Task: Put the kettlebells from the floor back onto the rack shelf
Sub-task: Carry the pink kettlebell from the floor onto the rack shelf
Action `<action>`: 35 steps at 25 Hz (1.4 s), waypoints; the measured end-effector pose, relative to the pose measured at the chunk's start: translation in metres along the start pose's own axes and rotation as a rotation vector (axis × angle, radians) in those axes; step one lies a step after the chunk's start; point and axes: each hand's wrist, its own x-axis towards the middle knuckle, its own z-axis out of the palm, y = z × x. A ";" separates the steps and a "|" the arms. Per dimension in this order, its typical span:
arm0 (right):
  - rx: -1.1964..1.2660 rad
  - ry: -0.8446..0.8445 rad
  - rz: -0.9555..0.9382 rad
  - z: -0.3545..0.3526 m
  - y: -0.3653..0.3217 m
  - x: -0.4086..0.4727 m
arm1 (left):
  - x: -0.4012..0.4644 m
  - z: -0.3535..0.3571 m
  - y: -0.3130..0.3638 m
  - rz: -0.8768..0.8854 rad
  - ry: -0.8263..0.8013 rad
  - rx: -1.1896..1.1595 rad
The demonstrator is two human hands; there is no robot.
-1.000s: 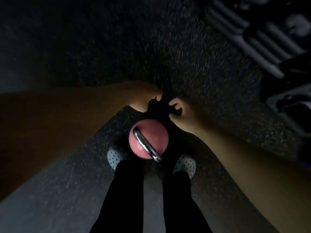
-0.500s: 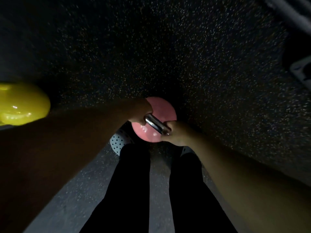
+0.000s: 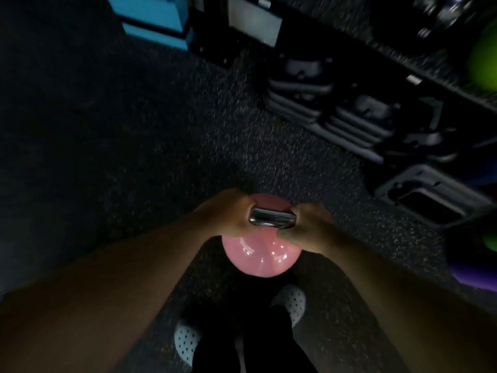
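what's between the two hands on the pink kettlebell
In the head view, a bare stretch of the shiny metal handle spans between the left hand and right hand, above the pink kettlebell.

The dark speckled rubber floor (image 3: 166, 135) carries black stacked step platforms (image 3: 301, 95) far right and the person's white perforated clogs (image 3: 294, 302) near the bottom.

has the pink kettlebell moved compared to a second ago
Yes. The pink kettlebell sat between the shoes on the floor; now both hands, left hand and right hand, grip its handle, and it is ahead of the shoes, apparently lifted.
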 end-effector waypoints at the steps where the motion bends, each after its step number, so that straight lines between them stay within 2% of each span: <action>1: -0.002 0.095 -0.004 -0.022 -0.003 0.010 | 0.020 -0.025 0.006 0.051 0.060 0.071; 4: 0.003 0.262 -0.077 -0.072 -0.012 0.038 | 0.065 -0.082 0.017 0.212 0.220 0.226; 9: -0.074 0.490 -0.135 -0.160 -0.025 0.117 | 0.151 -0.190 0.029 0.251 0.196 0.301; 16: -0.060 0.665 -0.146 -0.274 -0.063 0.218 | 0.256 -0.315 0.018 0.389 0.451 0.491; 21: -0.089 0.789 -0.113 -0.343 -0.095 0.296 | 0.329 -0.402 -0.003 0.491 0.533 0.556; 27: -0.098 0.860 -0.059 -0.399 -0.132 0.379 | 0.393 -0.487 -0.028 0.472 0.580 0.624; 35: -0.058 0.886 -0.047 -0.436 -0.141 0.421 | 0.440 -0.516 -0.039 0.428 0.621 0.537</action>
